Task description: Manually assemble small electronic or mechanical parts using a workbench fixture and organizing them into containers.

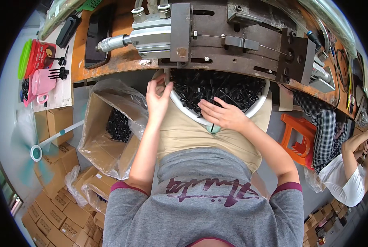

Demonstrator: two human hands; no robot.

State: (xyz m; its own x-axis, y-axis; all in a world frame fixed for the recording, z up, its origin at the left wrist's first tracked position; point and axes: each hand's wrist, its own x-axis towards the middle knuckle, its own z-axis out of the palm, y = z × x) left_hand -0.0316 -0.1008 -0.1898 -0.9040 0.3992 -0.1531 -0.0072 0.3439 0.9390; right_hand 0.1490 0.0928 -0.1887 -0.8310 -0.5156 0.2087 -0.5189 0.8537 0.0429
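A white-rimmed basin (186,114) rests on my lap, heaped with small black plastic pieces (217,84). My left hand (157,99) is at the basin's left rim, its thumb apart from loosely bent fingers, and I see nothing held in it. Stretched out over the near edge of the black pieces, my right hand (224,114) lies palm down and open. Its fingertips are close to the pieces or touching them. Beneath the near rim, a small pale green thing (212,129) shows in part.
A metal fixture (237,45) with a cylinder (151,37) is mounted on the wooden bench (122,57). Left of me stand a plastic-lined carton (105,144) of black pieces, a fan (36,152) and stacked boxes (60,210). Rightward are an orange stool (296,133) and another person (344,177).
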